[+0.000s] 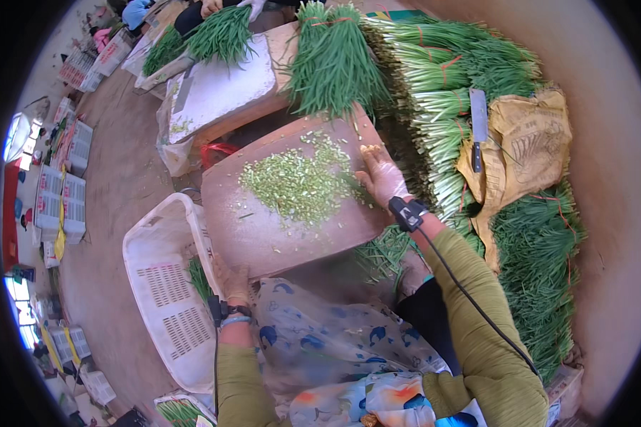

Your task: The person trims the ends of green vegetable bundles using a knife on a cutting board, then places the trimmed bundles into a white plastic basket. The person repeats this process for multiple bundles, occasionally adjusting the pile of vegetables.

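Note:
A brown cutting board (292, 245) lies between my hands, over my lap. Chopped pale-green stem pieces (299, 178) are heaped and scattered across it. My right hand (384, 174), in a thin clear glove, grips the board's right edge. My left hand (233, 281) holds its near left corner, beside the white basket; some of its fingers are hidden. The white plastic basket (167, 285) stands by the board's left side, with some green stalks (200, 279) inside. A cleaver (478, 124) with a dark handle rests on the stacked bundles to the right, beyond my right hand's reach.
Tied bundles of garlic chives (449, 78) are piled along the right wall, partly under a yellow sack (527, 142). Another bundle (338, 64) stands past the board. A white-topped bench (228, 92) is beyond, where a co-worker's hand (210, 7) is near more chives. White crates (60, 206) line the left.

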Action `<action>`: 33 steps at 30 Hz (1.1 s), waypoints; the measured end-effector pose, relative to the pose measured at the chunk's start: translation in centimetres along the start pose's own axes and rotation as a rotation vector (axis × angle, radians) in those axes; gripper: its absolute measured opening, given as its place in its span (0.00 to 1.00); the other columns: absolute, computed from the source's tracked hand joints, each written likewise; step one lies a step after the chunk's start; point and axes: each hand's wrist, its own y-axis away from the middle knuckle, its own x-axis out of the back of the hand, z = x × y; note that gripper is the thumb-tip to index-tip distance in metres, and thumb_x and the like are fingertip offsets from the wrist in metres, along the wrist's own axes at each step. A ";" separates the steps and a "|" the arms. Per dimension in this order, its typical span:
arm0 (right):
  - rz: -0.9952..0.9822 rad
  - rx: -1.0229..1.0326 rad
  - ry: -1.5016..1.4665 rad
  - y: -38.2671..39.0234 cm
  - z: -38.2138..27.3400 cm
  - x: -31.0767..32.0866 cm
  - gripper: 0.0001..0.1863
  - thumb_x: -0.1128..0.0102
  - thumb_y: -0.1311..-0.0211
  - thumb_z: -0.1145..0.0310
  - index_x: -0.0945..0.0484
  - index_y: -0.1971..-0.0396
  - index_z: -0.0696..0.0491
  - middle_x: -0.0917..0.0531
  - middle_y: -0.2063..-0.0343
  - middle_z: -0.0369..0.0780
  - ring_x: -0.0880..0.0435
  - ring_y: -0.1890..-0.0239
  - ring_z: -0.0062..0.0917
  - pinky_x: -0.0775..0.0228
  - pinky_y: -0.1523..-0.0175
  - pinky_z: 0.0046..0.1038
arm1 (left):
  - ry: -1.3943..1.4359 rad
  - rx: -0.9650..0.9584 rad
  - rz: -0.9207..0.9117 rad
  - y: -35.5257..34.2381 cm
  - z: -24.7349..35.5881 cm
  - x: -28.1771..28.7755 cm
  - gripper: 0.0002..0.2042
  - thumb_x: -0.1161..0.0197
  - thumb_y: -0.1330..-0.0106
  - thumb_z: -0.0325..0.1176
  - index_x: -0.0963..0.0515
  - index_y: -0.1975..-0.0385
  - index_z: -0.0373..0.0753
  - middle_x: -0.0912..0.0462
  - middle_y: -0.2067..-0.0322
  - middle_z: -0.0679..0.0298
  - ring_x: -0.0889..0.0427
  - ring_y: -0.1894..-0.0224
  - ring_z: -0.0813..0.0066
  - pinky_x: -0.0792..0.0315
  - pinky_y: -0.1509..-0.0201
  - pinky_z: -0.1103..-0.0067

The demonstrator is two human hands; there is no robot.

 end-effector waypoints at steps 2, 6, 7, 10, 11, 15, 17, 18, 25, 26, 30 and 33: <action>0.070 -0.001 0.047 -0.9 -2.2 -2.3 0.36 0.38 0.35 0.56 0.35 0.34 0.62 0.27 0.39 0.56 0.31 0.34 0.52 0.41 0.28 0.44 | 0.018 0.045 -0.019 -0.2 0.3 0.2 0.50 0.25 0.47 0.42 0.47 0.27 0.30 0.41 0.29 0.43 0.42 0.26 0.49 0.49 0.22 0.68; 0.144 -0.028 0.157 -1.6 -5.8 -7.3 0.39 0.38 0.36 0.54 0.39 0.33 0.63 0.30 0.37 0.57 0.35 0.31 0.51 0.49 0.25 0.48 | 0.614 0.139 -0.145 -0.8 0.5 1.9 0.48 0.26 0.46 0.37 0.46 0.28 0.30 0.38 0.31 0.44 0.39 0.28 0.50 0.45 0.23 0.68; 0.158 0.010 0.136 -1.6 -6.9 -8.7 0.40 0.36 0.38 0.54 0.39 0.33 0.62 0.30 0.38 0.56 0.35 0.32 0.51 0.49 0.26 0.48 | 0.859 0.172 -0.181 -0.7 0.6 2.4 0.47 0.26 0.46 0.35 0.45 0.28 0.30 0.37 0.31 0.44 0.39 0.28 0.51 0.44 0.24 0.67; 0.145 0.063 -0.009 -1.3 -9.6 -11.1 0.36 0.38 0.35 0.56 0.37 0.33 0.61 0.28 0.39 0.57 0.34 0.32 0.50 0.48 0.26 0.48 | 0.993 0.367 -0.172 0.0 1.5 2.9 0.43 0.29 0.43 0.34 0.44 0.29 0.31 0.33 0.35 0.47 0.33 0.33 0.55 0.37 0.30 0.68; 0.136 0.093 -0.047 -1.5 -9.9 -11.2 0.36 0.39 0.34 0.55 0.37 0.33 0.60 0.27 0.39 0.56 0.33 0.33 0.50 0.47 0.26 0.48 | 0.948 0.308 -0.160 0.5 1.7 2.9 0.41 0.31 0.41 0.35 0.43 0.29 0.32 0.31 0.37 0.49 0.30 0.36 0.57 0.34 0.35 0.69; -0.038 -0.064 0.319 -5.4 -6.8 -8.4 0.16 0.43 0.35 0.64 0.26 0.50 0.54 0.16 0.62 0.43 0.17 0.63 0.37 0.26 0.60 0.40 | 1.056 0.191 -0.329 2.5 1.3 2.9 0.33 0.39 0.33 0.38 0.43 0.30 0.35 0.27 0.44 0.54 0.19 0.49 0.66 0.22 0.51 0.72; -0.038 0.033 0.435 -8.7 -2.7 -6.7 0.14 0.47 0.33 0.65 0.23 0.52 0.55 0.17 0.61 0.43 0.18 0.62 0.34 0.29 0.59 0.37 | 0.576 0.095 -0.248 3.3 0.9 3.1 0.42 0.39 0.32 0.49 0.49 0.25 0.34 0.43 0.27 0.48 0.45 0.24 0.56 0.49 0.22 0.67; 0.052 0.142 0.215 -10.3 -0.1 -6.1 0.18 0.50 0.30 0.62 0.25 0.47 0.57 0.21 0.53 0.46 0.22 0.53 0.38 0.33 0.48 0.37 | 0.596 0.099 -0.238 3.5 0.8 3.2 0.44 0.39 0.34 0.54 0.48 0.25 0.36 0.51 0.24 0.47 0.55 0.21 0.56 0.57 0.19 0.68; -0.035 0.261 0.012 -15.4 5.5 -12.7 0.31 0.56 0.22 0.51 0.33 0.32 0.59 0.33 0.30 0.49 0.38 0.27 0.40 0.52 0.23 0.34 | 0.474 0.149 -0.301 1.4 0.6 3.0 0.46 0.31 0.44 0.45 0.45 0.26 0.35 0.51 0.24 0.48 0.51 0.22 0.52 0.51 0.20 0.71; 0.000 0.480 -0.024 -15.4 4.3 -13.6 0.30 0.56 0.22 0.53 0.33 0.32 0.59 0.33 0.30 0.48 0.38 0.27 0.38 0.52 0.23 0.33 | 0.530 0.142 -0.267 1.4 0.6 2.9 0.47 0.30 0.44 0.44 0.46 0.26 0.35 0.51 0.24 0.48 0.51 0.22 0.52 0.51 0.20 0.71; -0.397 0.552 -0.248 -16.2 -2.0 -16.0 0.27 0.56 0.21 0.56 0.32 0.32 0.59 0.31 0.31 0.47 0.35 0.29 0.38 0.50 0.25 0.33 | 0.623 0.157 -0.254 1.3 0.5 2.7 0.48 0.28 0.46 0.43 0.46 0.26 0.34 0.53 0.24 0.46 0.52 0.22 0.52 0.52 0.20 0.70; -0.504 0.505 -0.329 -15.7 -5.5 -17.6 0.27 0.55 0.21 0.56 0.33 0.32 0.59 0.31 0.31 0.46 0.35 0.29 0.35 0.49 0.25 0.32 | 0.673 0.138 -0.242 1.1 0.2 2.5 0.49 0.27 0.47 0.42 0.46 0.26 0.33 0.54 0.24 0.45 0.53 0.22 0.51 0.53 0.20 0.71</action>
